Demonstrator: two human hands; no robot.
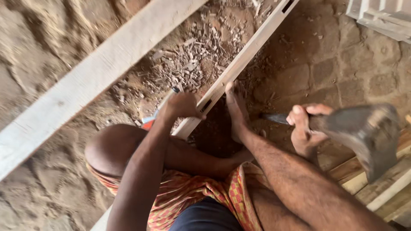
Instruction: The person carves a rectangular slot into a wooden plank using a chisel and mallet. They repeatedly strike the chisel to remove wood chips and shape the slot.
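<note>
Wooden rail (239, 62) on dirt floor (51, 192); left hand (183, 105) grips chisel (165, 102), right hand (305, 128) grips hammer (364, 132); chips (192, 60) scattered.

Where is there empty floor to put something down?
Bare sandy ground lies left of the wide plank, and stone paving right of the narrow rail. Between plank and rail, wood chips crowd the floor.

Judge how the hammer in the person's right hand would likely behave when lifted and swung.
The hammer probably feels top-heavy: its dark head looks bulky beside the handle gripped by the right hand. It looks rigid, unlikely to flex. Laid down, its blocky head probably wouldn't roll.
</note>
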